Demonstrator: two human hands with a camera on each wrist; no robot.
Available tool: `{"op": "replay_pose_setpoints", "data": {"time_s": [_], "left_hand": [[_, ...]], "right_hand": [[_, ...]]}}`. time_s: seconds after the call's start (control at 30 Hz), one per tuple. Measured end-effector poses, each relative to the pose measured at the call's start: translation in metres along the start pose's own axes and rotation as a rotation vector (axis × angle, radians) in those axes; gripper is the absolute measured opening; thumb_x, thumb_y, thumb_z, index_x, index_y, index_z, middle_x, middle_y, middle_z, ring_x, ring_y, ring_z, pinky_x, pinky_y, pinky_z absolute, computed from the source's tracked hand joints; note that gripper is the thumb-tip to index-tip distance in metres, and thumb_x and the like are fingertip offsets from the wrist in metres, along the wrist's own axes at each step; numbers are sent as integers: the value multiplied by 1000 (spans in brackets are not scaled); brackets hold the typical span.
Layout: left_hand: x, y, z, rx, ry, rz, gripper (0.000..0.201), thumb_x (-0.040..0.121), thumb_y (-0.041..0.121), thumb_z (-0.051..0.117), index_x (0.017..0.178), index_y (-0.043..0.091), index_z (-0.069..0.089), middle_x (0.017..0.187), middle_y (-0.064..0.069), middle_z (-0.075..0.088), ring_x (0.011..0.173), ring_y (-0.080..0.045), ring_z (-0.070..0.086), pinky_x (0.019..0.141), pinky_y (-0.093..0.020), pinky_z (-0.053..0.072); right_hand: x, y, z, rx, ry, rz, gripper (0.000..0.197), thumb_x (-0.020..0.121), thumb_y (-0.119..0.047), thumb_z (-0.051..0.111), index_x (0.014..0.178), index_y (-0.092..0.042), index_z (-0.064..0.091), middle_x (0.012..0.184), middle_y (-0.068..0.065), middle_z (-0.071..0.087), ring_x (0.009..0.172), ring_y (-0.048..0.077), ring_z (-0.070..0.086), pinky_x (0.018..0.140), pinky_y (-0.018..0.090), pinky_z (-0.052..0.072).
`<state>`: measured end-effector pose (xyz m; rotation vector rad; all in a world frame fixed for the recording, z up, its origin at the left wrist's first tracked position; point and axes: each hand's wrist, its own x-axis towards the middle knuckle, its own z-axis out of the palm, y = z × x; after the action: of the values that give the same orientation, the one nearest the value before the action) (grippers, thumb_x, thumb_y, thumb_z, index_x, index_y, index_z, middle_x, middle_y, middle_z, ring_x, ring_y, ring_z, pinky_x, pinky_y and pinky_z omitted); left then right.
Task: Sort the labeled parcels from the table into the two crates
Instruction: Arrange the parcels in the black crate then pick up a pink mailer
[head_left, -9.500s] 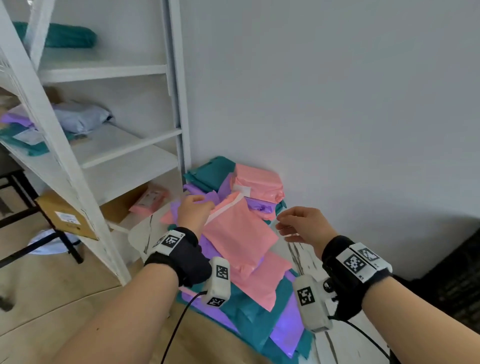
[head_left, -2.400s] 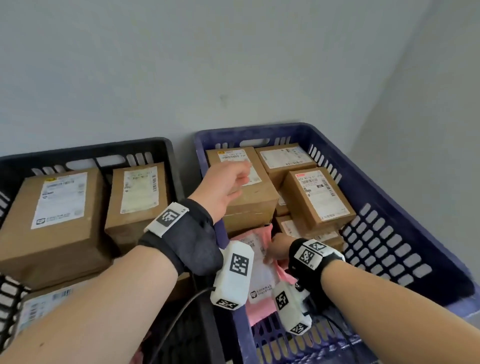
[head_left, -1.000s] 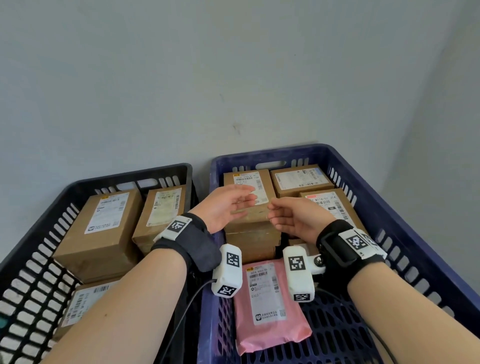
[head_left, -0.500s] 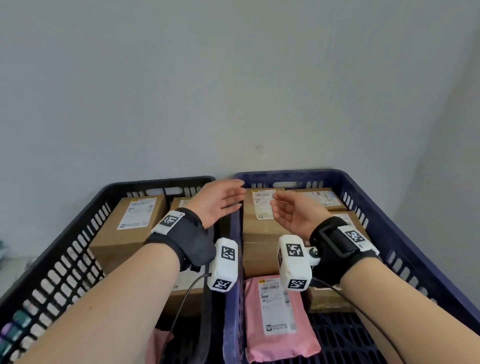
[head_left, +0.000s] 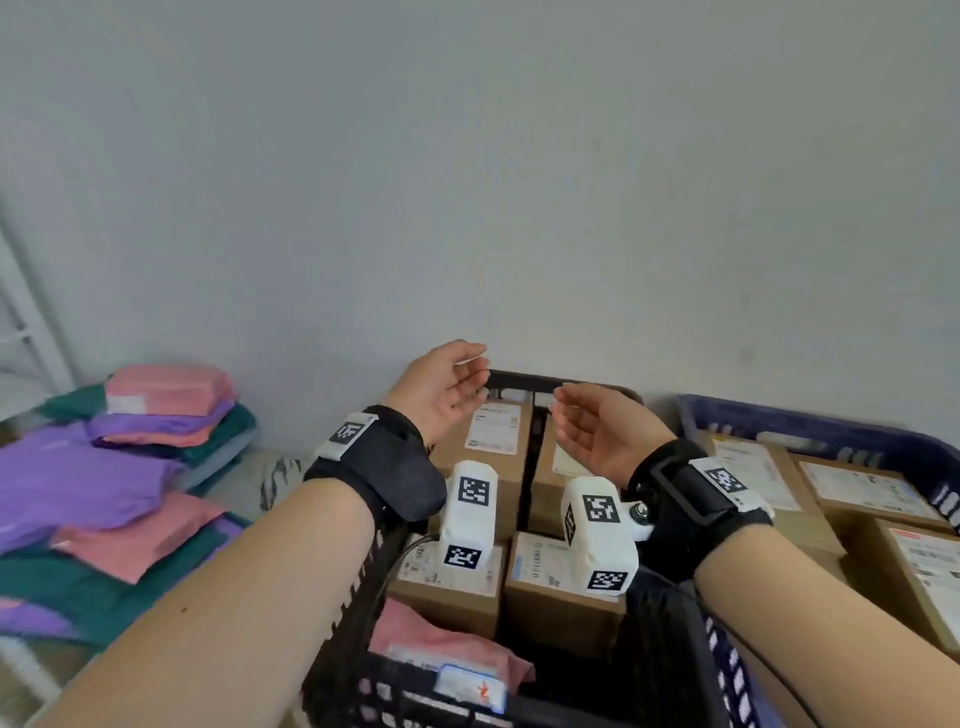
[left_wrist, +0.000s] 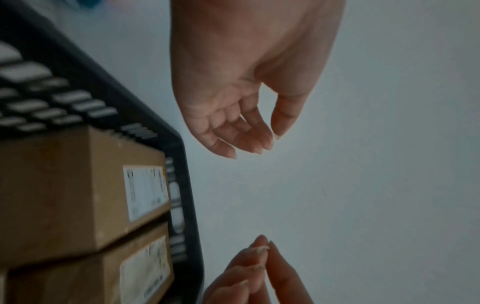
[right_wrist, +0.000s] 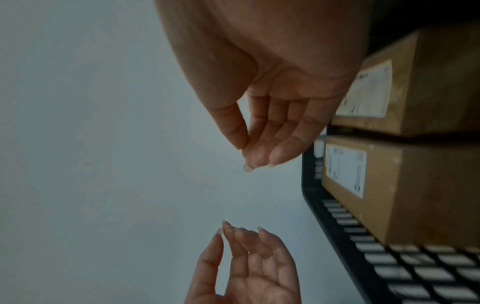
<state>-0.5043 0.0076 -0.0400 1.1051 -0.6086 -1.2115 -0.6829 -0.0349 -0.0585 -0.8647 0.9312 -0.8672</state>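
My left hand (head_left: 457, 384) and right hand (head_left: 592, 426) hover empty over the black crate (head_left: 519, 380), palms facing each other and fingers relaxed. The left wrist view shows the left hand (left_wrist: 259, 142) loosely open against the wall, and the right wrist view shows the right hand (right_wrist: 257, 154) the same way. The black crate holds several labeled cardboard boxes (head_left: 561, 608) and a pink parcel (head_left: 441, 644) at its near end. The blue crate (head_left: 779, 422) at right holds more boxes. A pile of pink, purple and teal mailers (head_left: 104, 467) lies on the table at left.
A plain grey wall (head_left: 519, 182) rises right behind both crates. A white shelf frame (head_left: 21, 322) stands at the far left edge. The two crates sit side by side, touching.
The pink parcel was laid in the blue crate and both hands lifted off it. The view has since swung left: the hands now hang over the black crate and the mailer pile has come into view.
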Motion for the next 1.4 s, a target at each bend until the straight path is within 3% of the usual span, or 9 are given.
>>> {"op": "replay_pose_setpoints", "data": {"time_s": [0.13, 0.5, 0.57, 0.83, 0.9, 1.03, 1.17, 1.27, 1.4], "left_hand": [[-6, 23, -73, -33, 98, 23, 5, 90, 15, 61, 94, 16, 60, 79, 2, 61, 68, -10, 58, 70, -25, 50], [-33, 57, -264, -96, 332, 41, 3, 90, 18, 62, 87, 20, 60, 75, 5, 60, 66, -7, 58, 72, -25, 48], [-39, 63, -293, -107, 373, 52, 6, 89, 18, 62, 95, 18, 60, 74, 5, 60, 65, -6, 58, 73, -24, 48], [-41, 73, -385, -188, 525, 60, 14, 92, 16, 56, 79, 17, 61, 61, 6, 60, 64, -7, 54, 67, -22, 45], [-35, 73, -402, -191, 542, 58, 15, 93, 16, 56, 79, 16, 62, 54, 7, 61, 66, -8, 53, 68, -23, 45], [-21, 76, -429, -180, 566, 47, 11, 92, 16, 56, 83, 16, 63, 73, 3, 59, 69, -9, 54, 71, -23, 45], [6, 91, -463, -151, 591, 46, 15, 92, 16, 56, 79, 17, 62, 64, 4, 58, 66, -8, 53, 68, -23, 43], [39, 111, -493, -135, 613, 42, 15, 94, 18, 56, 79, 18, 60, 69, 5, 58, 66, -7, 54, 67, -22, 45], [91, 136, -523, -97, 621, 6, 12, 92, 17, 58, 80, 15, 59, 71, 3, 56, 65, -8, 53, 67, -23, 45]], "right_hand": [[8, 25, 70, -46, -85, 38, 11, 93, -18, 61, 86, -10, 66, 63, 0, 66, 56, 9, 60, 51, 20, 54], [29, 103, 242, -166, -229, 117, 14, 92, -19, 60, 81, -11, 64, 59, 0, 65, 50, 9, 60, 51, 19, 54], [33, 116, 266, -174, -237, 128, 15, 92, -18, 60, 80, -12, 64, 59, 0, 65, 49, 9, 60, 50, 19, 54], [52, 163, 327, -243, -202, 138, 15, 92, -15, 59, 79, -9, 63, 63, 3, 64, 53, 13, 57, 49, 19, 54], [61, 168, 338, -266, -183, 118, 15, 93, -14, 59, 79, -8, 62, 63, 4, 63, 53, 13, 55, 49, 19, 54], [89, 179, 361, -321, -156, 83, 15, 92, -14, 59, 79, -8, 62, 66, 6, 62, 49, 12, 56, 49, 20, 53], [133, 188, 393, -338, -147, 74, 15, 92, -13, 58, 79, -8, 61, 63, 5, 61, 47, 12, 54, 48, 19, 52], [175, 191, 422, -313, -142, 72, 15, 92, -12, 58, 78, -7, 61, 56, 3, 61, 45, 11, 54, 46, 19, 51], [231, 191, 456, -294, -132, 77, 13, 92, -10, 58, 80, -6, 61, 67, 8, 62, 56, 16, 55, 59, 24, 51]]}}
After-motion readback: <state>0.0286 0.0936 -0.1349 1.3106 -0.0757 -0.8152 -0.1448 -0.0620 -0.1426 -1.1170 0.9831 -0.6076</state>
